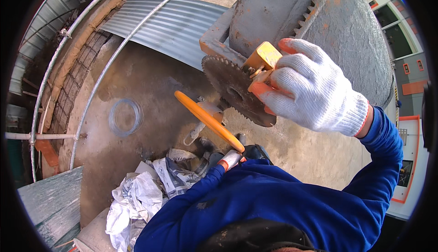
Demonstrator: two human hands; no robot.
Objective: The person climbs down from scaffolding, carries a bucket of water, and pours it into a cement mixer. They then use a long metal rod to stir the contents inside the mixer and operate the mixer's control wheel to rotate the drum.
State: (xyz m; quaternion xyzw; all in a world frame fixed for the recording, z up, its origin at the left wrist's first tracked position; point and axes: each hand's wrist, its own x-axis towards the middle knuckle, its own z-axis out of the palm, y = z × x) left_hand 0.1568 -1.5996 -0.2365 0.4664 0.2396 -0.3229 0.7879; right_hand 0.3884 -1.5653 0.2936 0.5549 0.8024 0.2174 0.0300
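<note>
Spreads out as a concrete floor, brown and blotchy to the left, paler to the right. Carries a coil of thin wire, lying flat. Bears, well apart from the coil, a heap of crumpled sacks, white and grey.

Your orange wheel stands tilted, seen nearly edge-on, its rim sloping from upper left down to your left hand (whether gripped is unclear). Farther right, your boxy yellow piece sits in your right hand's curled fingers.
</note>
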